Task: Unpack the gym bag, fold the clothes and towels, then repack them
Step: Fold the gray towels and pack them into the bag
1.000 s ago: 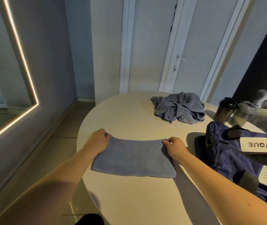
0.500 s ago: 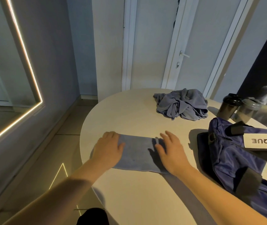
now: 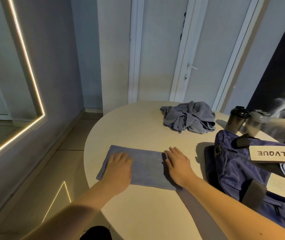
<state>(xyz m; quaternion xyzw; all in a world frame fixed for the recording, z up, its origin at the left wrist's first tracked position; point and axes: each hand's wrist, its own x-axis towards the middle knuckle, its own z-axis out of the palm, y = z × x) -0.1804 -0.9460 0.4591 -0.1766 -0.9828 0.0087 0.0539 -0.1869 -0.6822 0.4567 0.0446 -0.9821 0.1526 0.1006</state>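
Two bare hands lie flat on a folded blue-grey terry towel [image 3: 147, 168] near the front left edge of a round cream table [image 3: 129, 129]. Head view: the left hand [image 3: 119, 164] rests palm-down on the towel's left half, fingers straight and held loosely together. The right hand [image 3: 177, 163] rests palm-down on the towel's right end, fingers straight and slightly spread, their tips reaching past its far edge. Neither hand pinches the cloth. The towel forms a flat rectangle lying across the table.

A crumpled pile of grey-blue clothes [image 3: 188, 119] sits toward the far side of the table, well apart from the towel. A navy nylon gym bag [image 3: 233, 172] lies at the right, near the right hand but not touching it; its pale strap panel [image 3: 272, 153] carries dark lettering. Two translucent shaker bottles, one dark-lidded [image 3: 237, 121] and one grey-lidded [image 3: 255, 124], stand just beyond the bag. A wall mirror edged with a lit strip [image 3: 25, 49] occupies the left.
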